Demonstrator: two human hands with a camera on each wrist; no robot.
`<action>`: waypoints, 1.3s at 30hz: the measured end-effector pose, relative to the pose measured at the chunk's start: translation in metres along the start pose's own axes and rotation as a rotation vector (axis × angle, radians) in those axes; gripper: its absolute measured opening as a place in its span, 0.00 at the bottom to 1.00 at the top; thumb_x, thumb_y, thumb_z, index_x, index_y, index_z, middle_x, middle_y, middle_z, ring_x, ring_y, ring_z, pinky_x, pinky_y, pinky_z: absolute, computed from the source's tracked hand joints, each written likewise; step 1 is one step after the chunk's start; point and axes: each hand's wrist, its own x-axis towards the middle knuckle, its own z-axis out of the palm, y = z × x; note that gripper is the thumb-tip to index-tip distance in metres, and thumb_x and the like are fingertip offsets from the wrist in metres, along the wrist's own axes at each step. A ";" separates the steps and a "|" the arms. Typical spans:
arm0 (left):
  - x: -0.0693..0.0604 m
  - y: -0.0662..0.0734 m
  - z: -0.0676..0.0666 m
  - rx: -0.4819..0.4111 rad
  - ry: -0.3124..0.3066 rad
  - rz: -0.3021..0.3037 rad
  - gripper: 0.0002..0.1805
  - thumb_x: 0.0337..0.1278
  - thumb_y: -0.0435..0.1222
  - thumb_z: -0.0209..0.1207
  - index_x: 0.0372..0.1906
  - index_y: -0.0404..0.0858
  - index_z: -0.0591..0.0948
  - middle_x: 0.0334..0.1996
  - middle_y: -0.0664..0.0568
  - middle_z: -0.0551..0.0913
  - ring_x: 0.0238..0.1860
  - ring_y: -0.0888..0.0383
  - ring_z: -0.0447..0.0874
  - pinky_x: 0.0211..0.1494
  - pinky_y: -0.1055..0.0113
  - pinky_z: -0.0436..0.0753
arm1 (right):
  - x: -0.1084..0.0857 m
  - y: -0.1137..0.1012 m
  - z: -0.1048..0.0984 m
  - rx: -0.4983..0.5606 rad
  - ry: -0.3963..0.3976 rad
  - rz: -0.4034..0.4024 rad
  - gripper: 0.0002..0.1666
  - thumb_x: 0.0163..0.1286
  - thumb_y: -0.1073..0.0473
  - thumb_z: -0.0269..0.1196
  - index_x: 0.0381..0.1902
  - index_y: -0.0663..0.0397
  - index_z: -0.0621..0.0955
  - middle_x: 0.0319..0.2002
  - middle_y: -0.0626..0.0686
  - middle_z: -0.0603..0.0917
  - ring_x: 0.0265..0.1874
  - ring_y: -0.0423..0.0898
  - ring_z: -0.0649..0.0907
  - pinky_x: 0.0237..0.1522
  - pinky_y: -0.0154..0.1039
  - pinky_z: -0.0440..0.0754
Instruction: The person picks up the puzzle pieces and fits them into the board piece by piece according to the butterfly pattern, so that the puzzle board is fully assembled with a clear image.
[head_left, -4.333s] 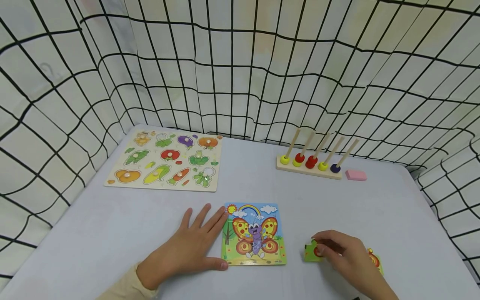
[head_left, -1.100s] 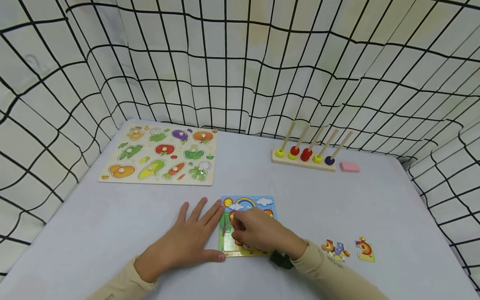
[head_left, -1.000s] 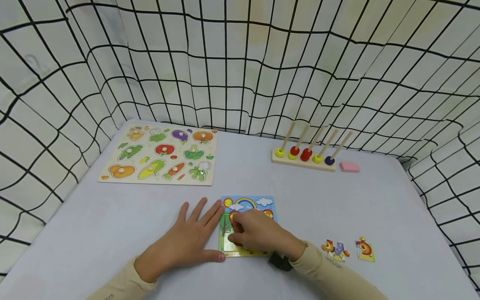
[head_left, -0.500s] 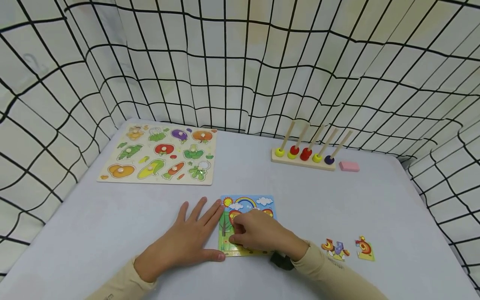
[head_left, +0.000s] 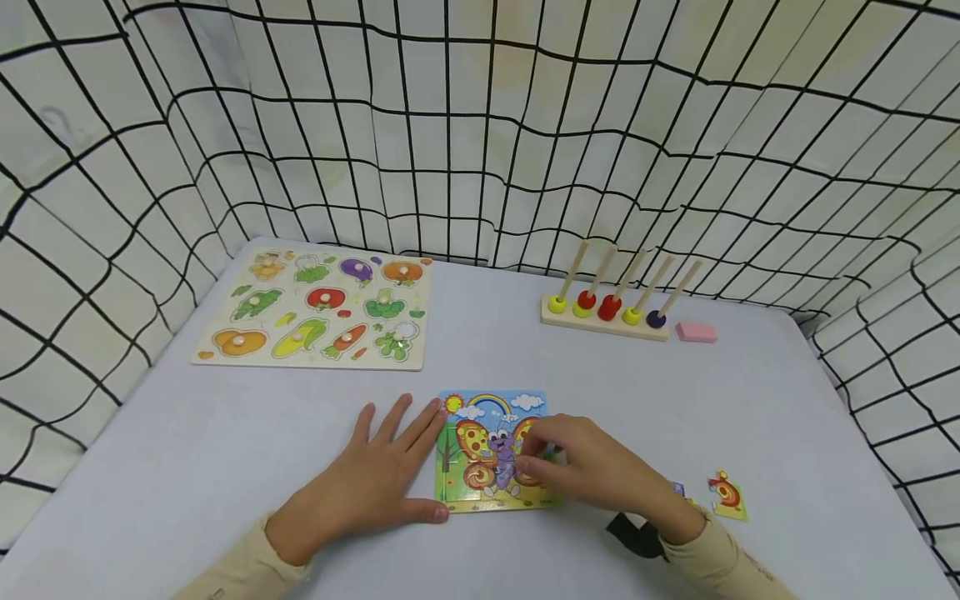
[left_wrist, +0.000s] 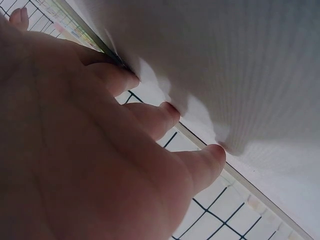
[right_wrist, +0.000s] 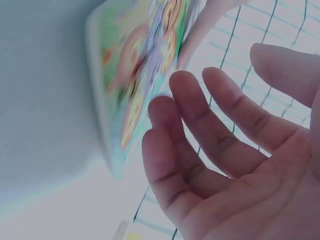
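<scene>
A square butterfly jigsaw puzzle point(head_left: 480, 506) lies in its tray near the front middle of the table. My left hand point(head_left: 375, 479) rests on the cloth, fingers spread, with index fingertip and thumb tip at the puzzle's left edge; the left wrist view shows the same hand point(left_wrist: 100, 140) from below. Over the puzzle's right side is my right hand point(head_left: 600, 462), fingers loosely bent. Nothing sits between the fingers of that hand point(right_wrist: 235, 150) in the right wrist view. One loose puzzle piece point(head_left: 727, 497) lies to the right; another piece point(head_left: 678, 489) is mostly hidden by the right wrist.
A vegetable peg puzzle board point(head_left: 352, 364) lies at the back left. Toward the back right stands a wooden peg stand point(head_left: 600, 327) with coloured beads, beside a pink block point(head_left: 697, 332). Black netting point(head_left: 465, 112) hangs around the table's back and sides.
A pale gap at the puzzle's lower left has been filled with a green piece. My right hand then let go and drew rightward, uncovering the butterfly. The left hand has stayed put.
</scene>
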 end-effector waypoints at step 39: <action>0.003 -0.002 0.004 -0.009 -0.009 -0.016 0.66 0.55 0.73 0.66 0.86 0.36 0.56 0.87 0.44 0.51 0.84 0.31 0.42 0.75 0.21 0.43 | -0.111 0.059 -0.037 -0.355 0.213 0.286 0.47 0.63 0.39 0.79 0.77 0.40 0.75 0.78 0.60 0.68 0.77 0.67 0.62 0.65 0.82 0.62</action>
